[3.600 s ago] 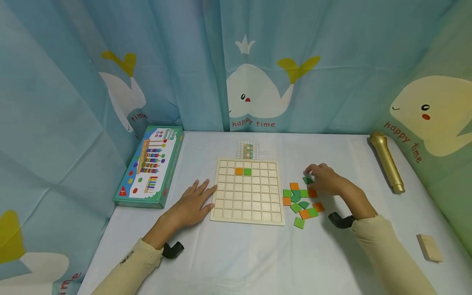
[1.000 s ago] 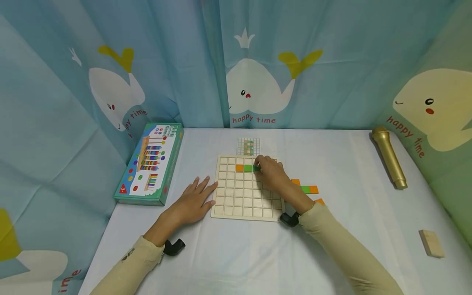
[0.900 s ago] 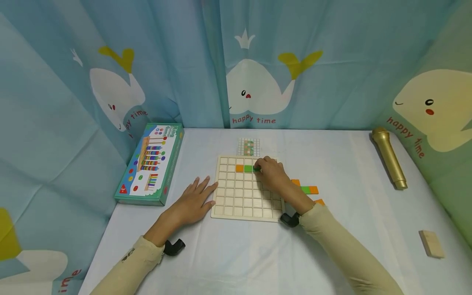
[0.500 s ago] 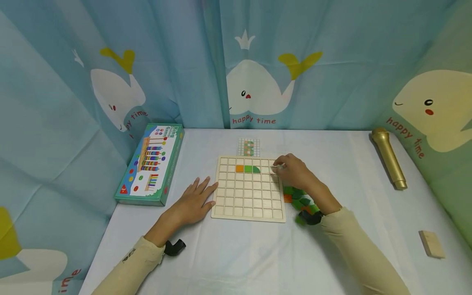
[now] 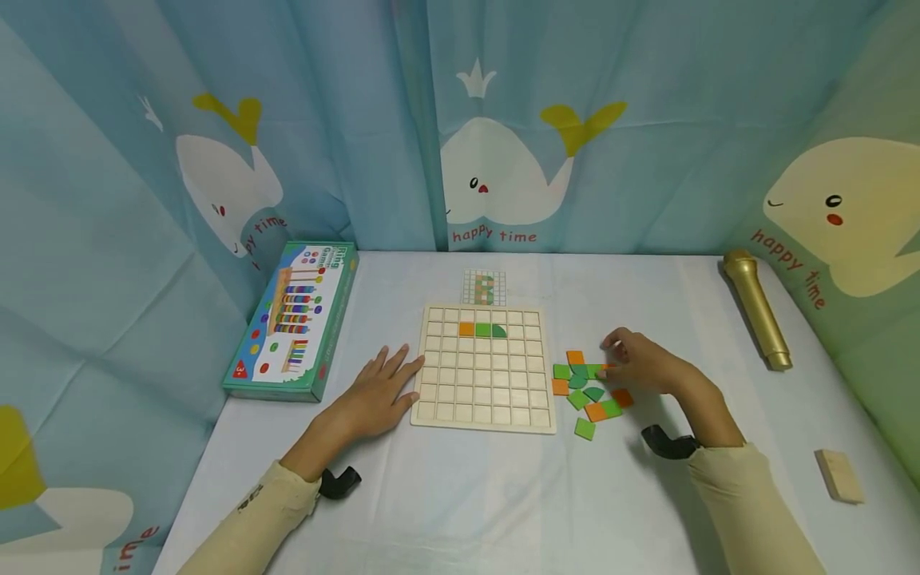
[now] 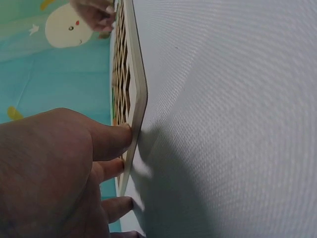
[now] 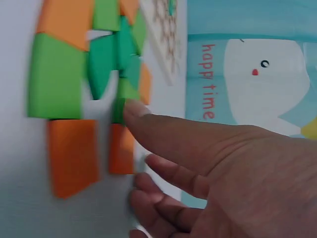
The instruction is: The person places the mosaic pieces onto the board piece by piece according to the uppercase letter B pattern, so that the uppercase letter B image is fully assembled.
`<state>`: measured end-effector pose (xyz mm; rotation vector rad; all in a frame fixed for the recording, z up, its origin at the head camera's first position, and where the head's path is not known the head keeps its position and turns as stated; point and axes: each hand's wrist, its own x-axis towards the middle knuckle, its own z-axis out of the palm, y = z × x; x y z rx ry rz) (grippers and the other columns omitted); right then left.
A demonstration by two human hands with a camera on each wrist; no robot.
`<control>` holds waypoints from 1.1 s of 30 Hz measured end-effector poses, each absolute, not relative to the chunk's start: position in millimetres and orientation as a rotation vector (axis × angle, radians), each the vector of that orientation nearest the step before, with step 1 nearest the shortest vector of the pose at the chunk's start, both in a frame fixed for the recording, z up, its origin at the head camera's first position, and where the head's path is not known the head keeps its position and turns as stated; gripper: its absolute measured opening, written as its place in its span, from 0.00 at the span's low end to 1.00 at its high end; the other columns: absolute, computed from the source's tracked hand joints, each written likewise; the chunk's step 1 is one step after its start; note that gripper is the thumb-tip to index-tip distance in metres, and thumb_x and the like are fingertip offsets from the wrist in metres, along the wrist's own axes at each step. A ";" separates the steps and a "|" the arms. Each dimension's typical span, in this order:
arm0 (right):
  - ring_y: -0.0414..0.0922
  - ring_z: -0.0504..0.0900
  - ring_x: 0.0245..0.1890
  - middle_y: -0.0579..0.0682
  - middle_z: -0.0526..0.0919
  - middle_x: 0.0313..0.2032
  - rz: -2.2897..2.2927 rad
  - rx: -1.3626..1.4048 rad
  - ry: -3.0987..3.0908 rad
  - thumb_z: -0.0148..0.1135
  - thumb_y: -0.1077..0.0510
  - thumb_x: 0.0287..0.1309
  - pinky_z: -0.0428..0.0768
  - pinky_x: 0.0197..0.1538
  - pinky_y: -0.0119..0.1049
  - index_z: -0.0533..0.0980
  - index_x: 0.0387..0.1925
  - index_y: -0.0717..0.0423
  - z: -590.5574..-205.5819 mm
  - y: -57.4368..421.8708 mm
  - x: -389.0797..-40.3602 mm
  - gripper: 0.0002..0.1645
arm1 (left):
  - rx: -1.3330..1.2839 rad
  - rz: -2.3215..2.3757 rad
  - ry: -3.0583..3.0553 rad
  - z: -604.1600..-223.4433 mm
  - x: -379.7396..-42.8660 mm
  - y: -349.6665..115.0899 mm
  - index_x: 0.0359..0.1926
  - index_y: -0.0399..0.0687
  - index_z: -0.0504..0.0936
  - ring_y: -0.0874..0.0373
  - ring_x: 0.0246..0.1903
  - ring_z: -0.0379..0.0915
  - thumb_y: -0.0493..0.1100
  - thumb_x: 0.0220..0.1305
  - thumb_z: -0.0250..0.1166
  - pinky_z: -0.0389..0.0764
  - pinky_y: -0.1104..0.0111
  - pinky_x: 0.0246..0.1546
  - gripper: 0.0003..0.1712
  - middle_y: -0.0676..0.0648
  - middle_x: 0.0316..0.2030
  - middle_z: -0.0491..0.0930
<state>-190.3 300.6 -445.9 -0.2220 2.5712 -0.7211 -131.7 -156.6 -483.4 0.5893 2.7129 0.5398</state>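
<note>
A wooden grid board [image 5: 474,393] lies on the white table. In one row it bears an orange square tile [image 5: 467,329], a green square tile [image 5: 483,330] and a dark green quarter-round tile [image 5: 499,331]. Beside its left edge rests my left hand [image 5: 377,395], fingers spread, thumb and fingertips touching the rim. My right hand [image 5: 643,363] is over the loose tiles right of the board, holding nothing. In the right wrist view its thumb tip is at a green tile [image 7: 119,110], beside an orange tile [image 7: 121,153]; whether it presses on the green one I cannot tell.
Behind the board lies a small pattern card [image 5: 485,287]. A boxed ring game [image 5: 291,323] stands at the left. Towards the right are a gold microphone [image 5: 757,310] and a small wooden block [image 5: 839,476]. A curtain with whales [image 5: 496,176] closes off the back.
My right hand set the dark green quarter-round tile on the board beside the green square, let go, and moved back right to the loose tiles. My left hand stays at the board's edge.
</note>
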 end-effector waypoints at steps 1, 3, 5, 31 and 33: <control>0.63 0.74 0.54 0.71 0.74 0.55 -0.727 -0.221 2.565 0.72 0.54 0.67 0.77 0.60 0.62 0.69 0.60 0.69 -448.1 303.2 -189.6 0.31 | 0.590 0.539 2.713 -483.5 -131.7 -156.4 0.85 0.52 0.56 0.32 0.83 0.33 0.54 0.83 0.53 0.45 0.38 0.80 0.37 0.39 0.84 0.46; 0.62 0.74 0.53 0.70 0.74 0.54 -0.742 -0.219 2.576 0.71 0.54 0.68 0.77 0.59 0.61 0.69 0.59 0.68 -452.8 305.7 -189.3 0.29 | 0.588 0.536 2.713 -483.3 -131.9 -155.9 0.85 0.52 0.56 0.32 0.83 0.33 0.54 0.83 0.53 0.45 0.38 0.80 0.37 0.39 0.84 0.46; 0.61 0.74 0.53 0.69 0.73 0.54 -0.765 -0.209 2.611 0.68 0.55 0.71 0.77 0.60 0.61 0.70 0.59 0.68 -457.3 305.9 -189.9 0.26 | 0.586 0.534 2.715 -483.3 -131.8 -155.9 0.84 0.52 0.56 0.32 0.83 0.33 0.54 0.83 0.53 0.45 0.38 0.80 0.37 0.39 0.84 0.46; 0.64 0.74 0.54 0.71 0.73 0.55 -0.873 -0.220 2.852 0.60 0.62 0.76 0.76 0.61 0.62 0.73 0.60 0.73 -476.8 283.7 -205.3 0.20 | 0.599 0.556 2.725 -483.2 -131.0 -156.5 0.84 0.51 0.57 0.31 0.83 0.34 0.53 0.83 0.53 0.45 0.38 0.80 0.36 0.38 0.84 0.47; 0.65 0.75 0.55 0.72 0.73 0.56 -0.881 -0.216 2.858 0.59 0.62 0.77 0.76 0.62 0.63 0.73 0.60 0.74 -475.6 276.2 -209.6 0.20 | 0.600 0.559 2.727 -483.4 -130.8 -156.6 0.84 0.51 0.57 0.31 0.83 0.34 0.53 0.83 0.53 0.45 0.38 0.80 0.36 0.38 0.84 0.47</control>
